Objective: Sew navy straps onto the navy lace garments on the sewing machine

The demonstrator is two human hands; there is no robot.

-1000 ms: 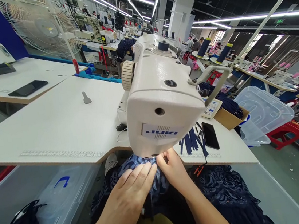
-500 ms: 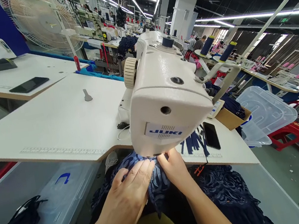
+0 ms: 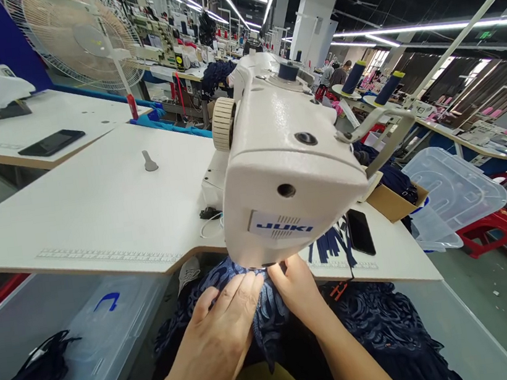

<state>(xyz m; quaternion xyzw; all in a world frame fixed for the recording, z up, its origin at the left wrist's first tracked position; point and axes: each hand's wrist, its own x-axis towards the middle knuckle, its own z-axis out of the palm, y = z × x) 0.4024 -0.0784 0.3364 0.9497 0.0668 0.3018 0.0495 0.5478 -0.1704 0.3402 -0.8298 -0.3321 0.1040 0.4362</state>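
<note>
A white JUKI sewing machine stands on the white table, its head toward me. Dark navy lace fabric lies bunched in front of it and runs under the machine head. My left hand lies flat on the fabric with fingers stretched toward the needle area. My right hand pinches the fabric edge right under the machine head. The needle itself is hidden by the machine.
A black phone and navy strips lie on the table at right. A clear bin and red stool stand further right. A fan, another table with a phone, and a plastic box are left.
Both hands have edged slightly forward and up toward the machine head with the fabric; the view has shifted a little. Nothing was let go.
</note>
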